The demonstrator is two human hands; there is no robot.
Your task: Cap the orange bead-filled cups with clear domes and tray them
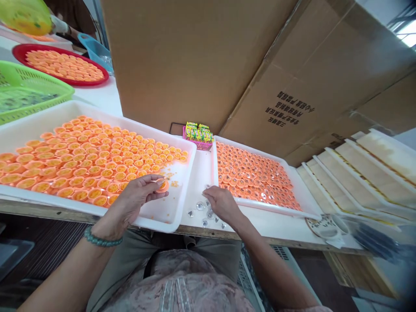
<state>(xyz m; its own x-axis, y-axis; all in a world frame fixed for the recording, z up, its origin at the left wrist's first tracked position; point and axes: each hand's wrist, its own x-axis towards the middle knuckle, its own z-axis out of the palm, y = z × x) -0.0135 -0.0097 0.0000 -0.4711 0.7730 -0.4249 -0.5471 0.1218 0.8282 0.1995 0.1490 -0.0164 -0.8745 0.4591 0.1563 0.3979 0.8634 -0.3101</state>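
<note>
My left hand (143,195), with a green bead bracelet at the wrist, pinches a small orange cup (162,186) over the front right part of a white tray (186,182). Many orange cups (79,162) with yellow bits inside fill most of that tray. My right hand (222,206) is closed, thumb and fingertips together, just above the white table between two trays. Whatever its fingertips hold is too small to make out. Several clear round pieces (199,206) with dark-and-silver centres lie scattered beside and under it.
A second white tray (305,210) of orange cups with shiny pieces stands right. Behind are a pink basket (198,144) of yellow-green packets and a tall cardboard sheet (195,65). A green basket (35,106), a red tray (65,81) and another person's gloved hand (59,24) are left.
</note>
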